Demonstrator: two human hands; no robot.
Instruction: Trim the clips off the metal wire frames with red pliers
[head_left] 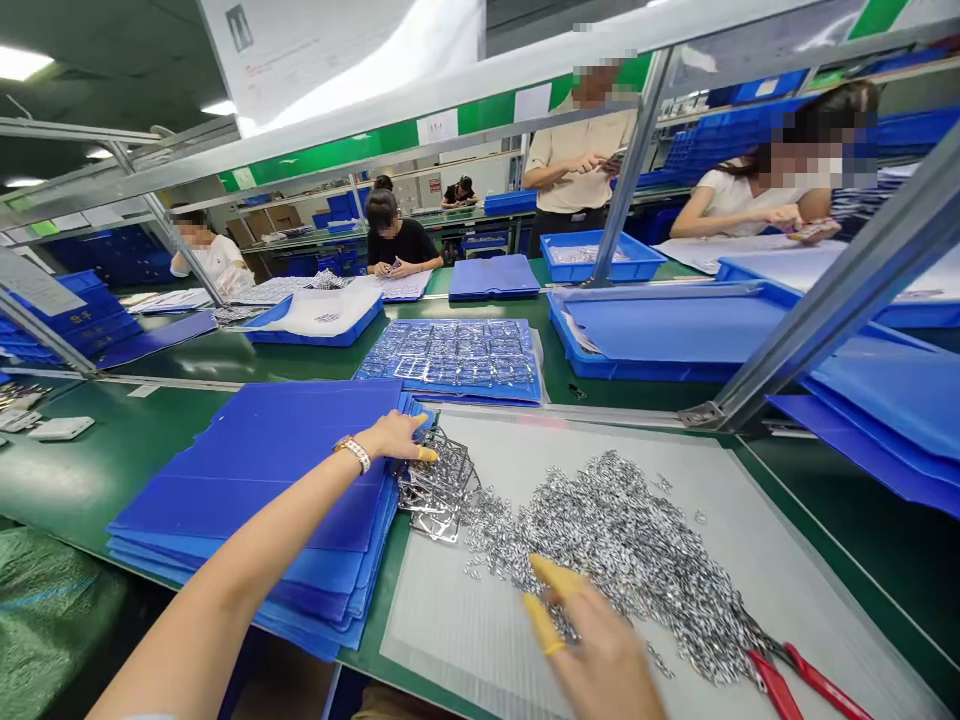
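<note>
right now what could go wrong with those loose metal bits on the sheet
The right hand hovers over the loose pile of small metal pieces, so a brush could scatter them toward the red-handled cutters. The left hand sits beside the tangled metal frames at the edge of the stack of blue sheets; they might snag or slide.

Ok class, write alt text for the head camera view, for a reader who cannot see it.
A person's right hand, fingers in yellow cots, hovers over a heap of small metal parts, while the left hand rests beside stacked blue plastic sheets.
</note>
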